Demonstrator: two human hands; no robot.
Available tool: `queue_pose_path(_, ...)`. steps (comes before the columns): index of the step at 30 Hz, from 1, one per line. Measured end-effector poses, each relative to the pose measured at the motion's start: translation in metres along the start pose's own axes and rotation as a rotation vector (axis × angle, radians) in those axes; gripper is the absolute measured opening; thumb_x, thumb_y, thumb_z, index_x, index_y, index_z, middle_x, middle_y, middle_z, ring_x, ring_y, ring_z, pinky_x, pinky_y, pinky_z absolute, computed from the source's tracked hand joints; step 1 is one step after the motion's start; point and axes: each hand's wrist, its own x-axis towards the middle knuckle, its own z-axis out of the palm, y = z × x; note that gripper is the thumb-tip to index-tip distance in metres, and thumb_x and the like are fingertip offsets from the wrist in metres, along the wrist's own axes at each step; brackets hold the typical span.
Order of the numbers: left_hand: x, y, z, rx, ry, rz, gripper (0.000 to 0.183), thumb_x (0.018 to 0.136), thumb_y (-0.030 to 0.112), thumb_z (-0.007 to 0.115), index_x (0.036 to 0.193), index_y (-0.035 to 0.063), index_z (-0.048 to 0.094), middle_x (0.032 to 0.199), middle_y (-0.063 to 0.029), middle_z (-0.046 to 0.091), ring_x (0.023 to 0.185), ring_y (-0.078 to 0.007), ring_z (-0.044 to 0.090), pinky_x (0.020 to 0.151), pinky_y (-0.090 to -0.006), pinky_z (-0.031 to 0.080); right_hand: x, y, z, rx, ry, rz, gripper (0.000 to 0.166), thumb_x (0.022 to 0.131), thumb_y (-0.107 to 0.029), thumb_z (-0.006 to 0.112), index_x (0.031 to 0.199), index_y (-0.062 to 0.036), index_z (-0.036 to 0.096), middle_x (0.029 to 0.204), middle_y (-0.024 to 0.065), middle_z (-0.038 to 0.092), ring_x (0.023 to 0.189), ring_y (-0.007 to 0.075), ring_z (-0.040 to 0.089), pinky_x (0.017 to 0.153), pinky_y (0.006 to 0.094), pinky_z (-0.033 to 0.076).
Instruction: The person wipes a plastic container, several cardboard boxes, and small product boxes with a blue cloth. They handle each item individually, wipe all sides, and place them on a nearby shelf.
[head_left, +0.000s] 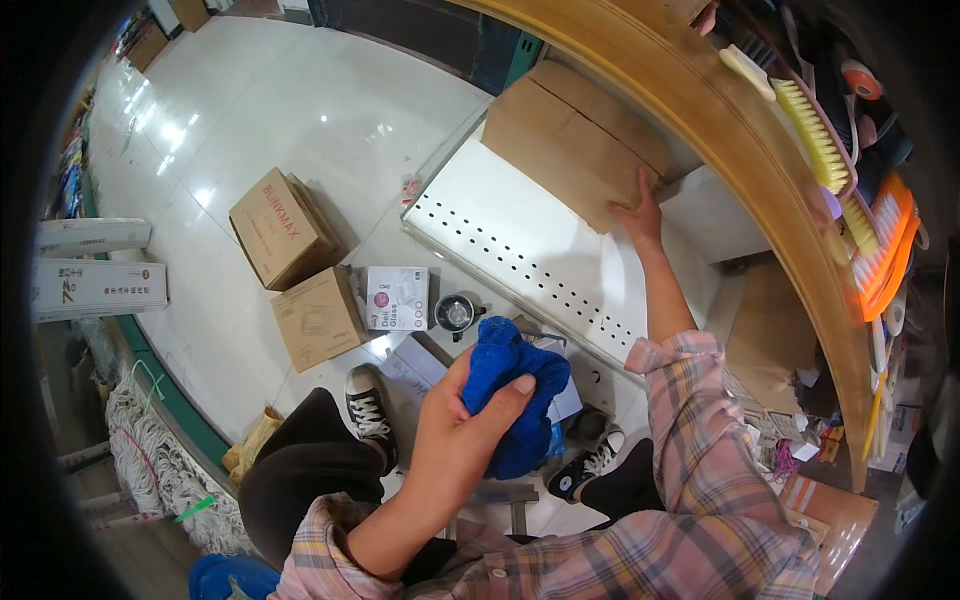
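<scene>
A bunched blue cloth (517, 390) is held in my left hand (465, 420), with the thumb pressed over its near side. My right hand (641, 214) reaches out to a plain cardboard box (570, 142) and touches its near right corner, thumb and index finger spread; the other fingers are mostly hidden. That box rests on a white metal shelf (517, 225) with rows of small holes along its front. Beyond the cloth, a dark-handled glass or metal cup (454, 313) stands on the floor beside a white printed glassware box (397, 298).
Two brown cartons (277, 229) (319, 319) stand on the tiled floor (247, 97). A wooden-coloured shelf edge (750, 142) curves over the right side, hung with scrub brushes (814, 135). White mop heads (157, 457) and a blue bucket (232, 577) are at lower left.
</scene>
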Motion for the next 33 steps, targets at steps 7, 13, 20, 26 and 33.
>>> queue_pose_path(7, -0.003, -0.007, -0.005, 0.046, -0.052, -0.008, 0.025, 0.089, 0.016, 0.064, 0.109, 0.0015, 0.059, 0.094, -0.0012, 0.064, 0.079, -0.0056, 0.055, 0.071, -0.0212, 0.046, 0.002, 0.003, -0.004, 0.035, 0.029, -0.015, 0.103, 0.057, -0.018, 0.085, 0.144, -0.0152, 0.030, 0.141, 0.0201, 0.037, 0.130, 0.0356, 0.037, 0.107, 0.0397, 0.035)
queue_pose_path(13, -0.008, -0.010, -0.003, 0.065, -0.019, 0.060, 0.024, 0.089, 0.016, 0.064, 0.107, 0.0018, 0.059, 0.091, -0.0006, 0.063, 0.077, -0.0055, 0.055, 0.067, -0.0215, 0.046, -0.010, -0.011, 0.014, -0.094, 0.215, 0.065, 0.117, 0.055, -0.016, 0.086, 0.148, -0.0105, 0.014, 0.142, 0.0210, 0.037, 0.130, 0.0315, 0.039, 0.108, 0.0371, 0.033)
queue_pose_path(20, -0.010, -0.015, -0.008, 0.039, -0.061, 0.076, 0.021, 0.089, 0.017, 0.063, 0.102, 0.0010, 0.059, 0.084, 0.0001, 0.061, 0.071, -0.0050, 0.053, 0.064, -0.0217, 0.046, -0.063, 0.003, 0.013, -0.073, 0.201, 0.200, 0.116, 0.060, -0.017, 0.083, 0.148, -0.0059, 0.008, 0.139, 0.0228, 0.040, 0.119, 0.0358, 0.048, 0.102, 0.0377, 0.040)
queue_pose_path(26, -0.008, -0.020, -0.011, 0.091, -0.031, 0.160, 0.023, 0.089, 0.022, 0.062, 0.098, 0.0013, 0.060, 0.081, 0.0003, 0.060, 0.070, -0.0047, 0.053, 0.061, -0.0208, 0.045, -0.177, -0.029, 0.020, 0.348, -0.062, 0.430, 0.105, 0.067, -0.013, 0.080, 0.148, -0.0063, 0.015, 0.123, 0.0267, 0.052, 0.093, 0.0278, 0.061, 0.074, 0.0328, 0.052)
queue_pose_path(33, -0.002, -0.034, -0.020, -0.105, -0.039, 0.151, 0.025, 0.090, 0.025, 0.062, 0.103, 0.0037, 0.060, 0.087, -0.0014, 0.063, 0.073, -0.0085, 0.059, 0.063, -0.0222, 0.049, -0.282, -0.120, -0.011, 0.759, -0.183, 0.491, 0.072, 0.086, -0.008, 0.065, 0.146, -0.0075, 0.027, 0.110, 0.0137, 0.062, 0.082, 0.0141, 0.060, 0.067, 0.0264, 0.050)
